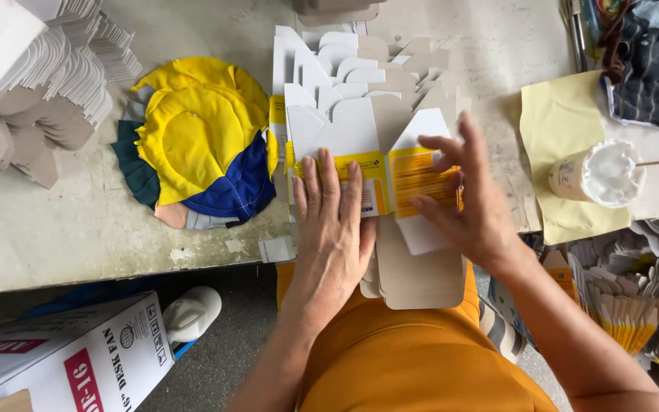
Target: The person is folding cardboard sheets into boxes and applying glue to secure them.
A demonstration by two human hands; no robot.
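Note:
My left hand (335,221) lies flat, fingers together, pressing on a flat white and yellow carton blank (364,137) at the table's front edge. My right hand (463,194) rests beside it with fingers spread, pushing down the folded yellow printed flap (413,179) of the same blank. The blank's grey cardboard lower part (421,278) hangs over the table edge above my orange lap. Behind the hands a fanned stack of more flat blanks (368,72) reaches toward the back of the table.
Yellow, blue and green round fabric pieces (200,141) lie left. Stacked white and brown cardboard cutouts (40,84) fill the far left. A white glue pot (596,174) sits on yellow paper (562,122) at right. A cardboard box (70,358) stands on the floor.

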